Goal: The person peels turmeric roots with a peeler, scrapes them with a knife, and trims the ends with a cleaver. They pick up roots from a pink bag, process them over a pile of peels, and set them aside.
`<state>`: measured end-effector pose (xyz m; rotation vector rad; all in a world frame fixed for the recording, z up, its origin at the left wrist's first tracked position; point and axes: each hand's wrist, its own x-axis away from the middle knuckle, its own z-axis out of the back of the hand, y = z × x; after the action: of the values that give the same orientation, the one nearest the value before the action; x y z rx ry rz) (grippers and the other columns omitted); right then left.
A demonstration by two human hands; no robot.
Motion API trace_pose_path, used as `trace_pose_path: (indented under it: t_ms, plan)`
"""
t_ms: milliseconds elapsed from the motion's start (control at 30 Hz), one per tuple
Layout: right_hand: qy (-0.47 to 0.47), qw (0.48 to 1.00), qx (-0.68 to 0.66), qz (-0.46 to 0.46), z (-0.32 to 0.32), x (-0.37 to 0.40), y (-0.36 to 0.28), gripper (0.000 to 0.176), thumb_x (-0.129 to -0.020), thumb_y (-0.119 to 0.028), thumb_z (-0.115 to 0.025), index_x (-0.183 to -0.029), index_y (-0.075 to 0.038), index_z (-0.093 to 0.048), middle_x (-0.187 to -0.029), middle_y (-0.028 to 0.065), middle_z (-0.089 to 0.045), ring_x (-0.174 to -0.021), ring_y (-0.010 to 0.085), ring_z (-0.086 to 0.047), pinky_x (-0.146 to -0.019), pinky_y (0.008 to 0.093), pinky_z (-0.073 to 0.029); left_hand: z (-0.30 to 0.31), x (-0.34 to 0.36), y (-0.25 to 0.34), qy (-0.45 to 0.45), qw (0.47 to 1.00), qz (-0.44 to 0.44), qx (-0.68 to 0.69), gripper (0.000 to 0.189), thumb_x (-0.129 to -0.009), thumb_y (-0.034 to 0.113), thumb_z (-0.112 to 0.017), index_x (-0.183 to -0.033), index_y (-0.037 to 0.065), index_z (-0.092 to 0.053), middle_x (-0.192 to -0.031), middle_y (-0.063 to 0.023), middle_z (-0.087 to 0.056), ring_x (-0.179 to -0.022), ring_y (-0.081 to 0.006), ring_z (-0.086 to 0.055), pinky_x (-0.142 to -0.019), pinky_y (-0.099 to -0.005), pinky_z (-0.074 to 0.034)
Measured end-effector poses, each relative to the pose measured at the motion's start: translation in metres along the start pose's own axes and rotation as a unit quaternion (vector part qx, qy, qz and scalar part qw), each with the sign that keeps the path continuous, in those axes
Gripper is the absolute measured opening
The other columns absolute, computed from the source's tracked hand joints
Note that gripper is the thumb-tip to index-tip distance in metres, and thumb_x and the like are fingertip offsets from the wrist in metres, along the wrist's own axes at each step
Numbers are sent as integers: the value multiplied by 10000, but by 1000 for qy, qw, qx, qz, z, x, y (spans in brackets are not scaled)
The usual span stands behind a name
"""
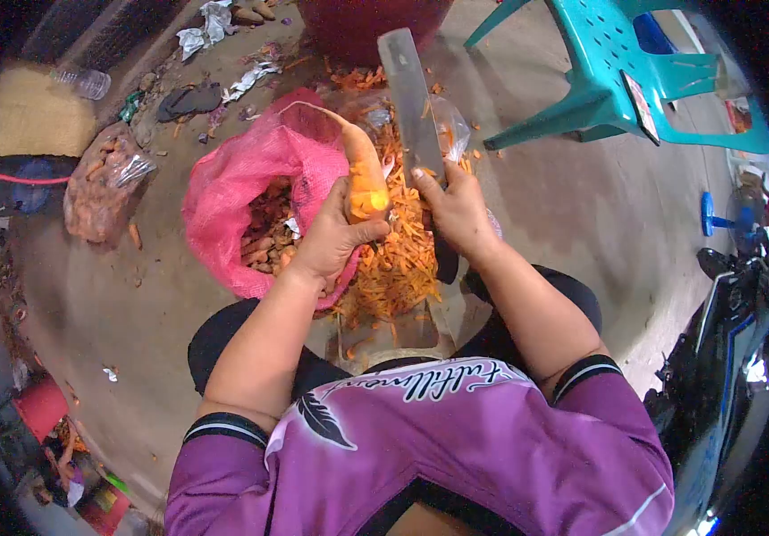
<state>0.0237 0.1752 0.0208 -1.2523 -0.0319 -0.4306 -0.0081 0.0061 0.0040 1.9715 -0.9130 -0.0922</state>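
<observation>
My left hand [335,237] is closed around the thick end of a large carrot [362,165]. Its long thin root curls away from me, and bright orange cut patches show near my thumb. In my closed right hand [458,210] is a wide-bladed knife [409,94], its blade pointing away from me beside the carrot. Between my legs, below both hands, lies a heap of orange carrot shavings [393,277]. Left of the heap, an open pink woven sack [223,201] holds many small brownish pieces that I cannot make out clearly.
A teal plastic chair [572,98] with a phone-like object on it stands ahead right. A dark red tub [371,27] is at the front. A clear bag of brownish pieces [103,192] sits on the left, near a dark slipper [189,103]. A motorcycle [724,330] stands right.
</observation>
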Motion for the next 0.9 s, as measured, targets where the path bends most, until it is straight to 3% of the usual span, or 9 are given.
trace_pose_path:
  t_ms: [67, 200, 333, 433, 567, 700, 733, 833, 900]
  plan:
    - [-23, 998, -11, -50, 6, 9, -27, 309, -780, -247, -571, -921, 27, -544, -706, 135, -607, -634, 221, -583, -590, 329, -445, -4, 3, 8, 8, 999, 5, -33, 650, -624, 75, -725, -1145, 43, -337, -1020, -16, -465, -954, -126, -465, -845, -256, -377]
    - [7, 992, 65, 104, -3, 16, -14, 268, -766, -226, -582, -901, 3, -545, -724, 184, -592, -669, 313, -586, -586, 359, -445, -10, 6, 16, 34, 996, 15, -84, 597, -639, 27, -701, -1118, 8, -344, -1029, -48, -481, -961, -137, -480, -850, -268, -379]
    - [-35, 973, 200, 111, 1, 29, -38, 202, -752, -193, -596, -796, -15, -509, -720, 192, -538, -602, 285, -537, -533, 342, -415, -10, 8, 17, 51, 989, 23, -137, 569, -639, 0, -690, -1094, -7, -348, -1033, -72, -486, -963, -139, -485, -855, -275, -382]
    - [-10, 941, 264, 212, -3, 33, -29, 201, -756, -195, -582, -764, -13, -498, -713, 182, -541, -633, 326, -541, -546, 377, -418, -7, 7, 10, 39, 988, -3, -150, 546, -642, 3, -689, -1068, -1, -346, -1024, -74, -489, -965, -138, -479, -848, -271, -388]
    - [-28, 949, 288, 122, -5, 30, -26, 226, -756, -222, -555, -894, -45, -525, -735, 167, -564, -678, 347, -553, -586, 417, -448, -16, 10, 17, 71, 965, 28, -253, 485, -651, 16, -684, -1007, 12, -355, -983, -72, -496, -947, -138, -485, -824, -272, -397]
    - [-87, 990, 75, -81, 3, 17, -31, 268, -788, -239, -570, -823, 18, -501, -598, 100, -512, -527, 204, -532, -496, 328, -426, -16, 10, 15, 62, 960, 29, -271, 474, -652, 39, -692, -991, 27, -360, -956, -66, -491, -903, -127, -490, -799, -260, -400]
    - [-94, 994, -33, -52, 2, 9, -3, 286, -794, -256, -573, -826, 18, -498, -621, 52, -509, -525, 103, -490, -450, 269, -420, -14, 10, 10, 47, 968, 21, -247, 474, -652, 38, -691, -992, 27, -361, -953, -64, -490, -900, -126, -489, -798, -258, -400]
    - [-87, 994, -30, -55, 6, 6, -3, 338, -761, -277, -592, -888, 35, -568, -715, 127, -607, -645, 187, -580, -606, 320, -458, -8, 9, 5, 39, 979, 31, -199, 523, -636, 56, -714, -1020, 24, -361, -969, -57, -488, -909, -128, -486, -799, -255, -402]
    - [-96, 994, 15, -56, 9, 7, -10, 482, -629, -348, -707, -875, 45, -575, -730, 142, -611, -668, 204, -593, -621, 322, -462, -9, 9, 13, 44, 984, 49, -166, 585, -616, 69, -734, -1060, 19, -357, -997, -57, -488, -927, -134, -486, -812, -259, -402]
